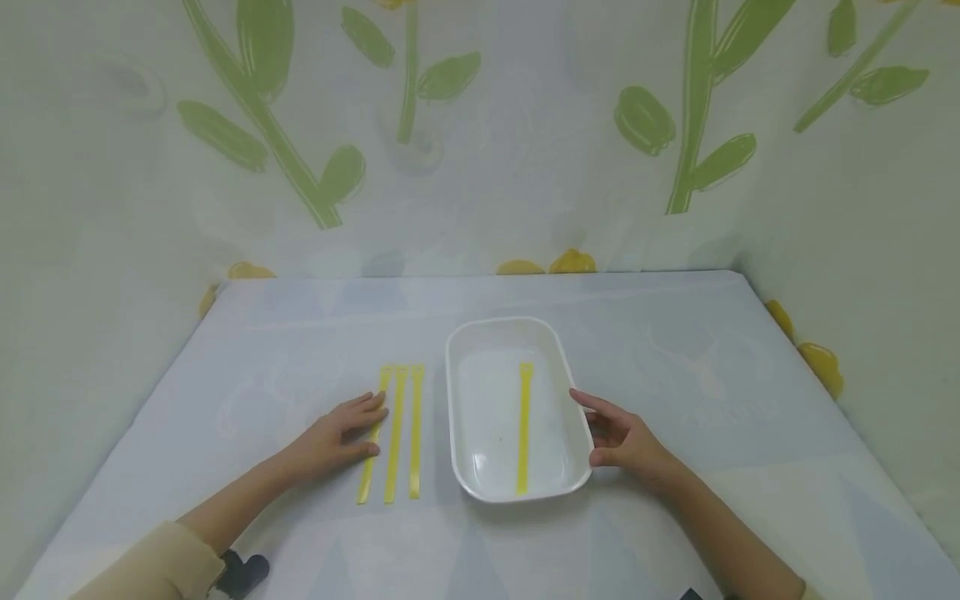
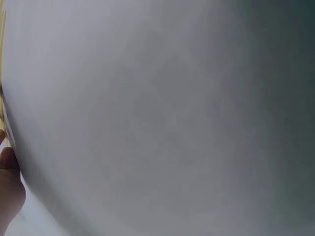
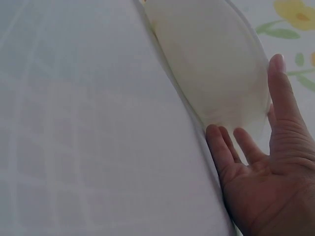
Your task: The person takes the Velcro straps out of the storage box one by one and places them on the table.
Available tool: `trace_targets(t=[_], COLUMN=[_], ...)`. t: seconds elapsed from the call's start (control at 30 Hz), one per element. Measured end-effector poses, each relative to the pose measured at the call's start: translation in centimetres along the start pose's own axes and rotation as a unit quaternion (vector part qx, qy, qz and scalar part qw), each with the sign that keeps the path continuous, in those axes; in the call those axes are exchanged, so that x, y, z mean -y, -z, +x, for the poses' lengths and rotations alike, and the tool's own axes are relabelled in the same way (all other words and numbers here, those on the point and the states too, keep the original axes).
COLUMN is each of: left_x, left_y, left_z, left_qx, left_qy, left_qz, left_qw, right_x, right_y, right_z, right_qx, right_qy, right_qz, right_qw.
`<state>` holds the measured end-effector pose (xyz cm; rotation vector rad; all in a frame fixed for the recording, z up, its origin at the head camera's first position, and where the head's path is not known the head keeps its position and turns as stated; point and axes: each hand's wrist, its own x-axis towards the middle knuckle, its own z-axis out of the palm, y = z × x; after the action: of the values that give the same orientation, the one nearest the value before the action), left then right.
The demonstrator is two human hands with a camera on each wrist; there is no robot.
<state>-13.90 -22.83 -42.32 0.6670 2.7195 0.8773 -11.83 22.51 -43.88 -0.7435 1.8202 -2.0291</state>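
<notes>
My left hand (image 1: pixel 341 437) lies over the leftmost yellow strip (image 1: pixel 365 479), its fingers and thumb reaching across it. Beside that strip lie two more, a middle yellow strip (image 1: pixel 395 442) and a right yellow strip (image 1: pixel 416 437). All are long, thin and flat, slightly wider at the far end. A white rectangular tray (image 1: pixel 468 400) stands to their right, with one more yellow strip (image 1: pixel 524 433) lying lengthwise inside. Against the tray's right side, my right hand (image 1: pixel 630 446) touches the rim and outer wall. In the right wrist view its fingers (image 3: pixel 248 147) look mostly straight.
A pale patterned cloth (image 1: pixel 675 358) covers the table. Light walls (image 1: pixel 525 167) with green leaf and yellow flower prints rise behind and on both sides. A dark object (image 1: pixel 243 573) shows by the left sleeve.
</notes>
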Motion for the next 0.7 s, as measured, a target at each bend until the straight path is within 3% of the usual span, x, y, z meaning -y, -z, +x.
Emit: trace_targets(t=[0.7], left_x=[0.01], left_y=[-0.25], left_z=[0.59], left_qx=[-0.044], left_qy=[0.033], left_qz=[-0.021], left_qw=[0.9982], right_x=[0.06], right_y=[-0.15], right_z=[0.02], right_qx=[-0.012], right_qy=[-0.011], right_qz=[-0.017], right_qw=[1.000])
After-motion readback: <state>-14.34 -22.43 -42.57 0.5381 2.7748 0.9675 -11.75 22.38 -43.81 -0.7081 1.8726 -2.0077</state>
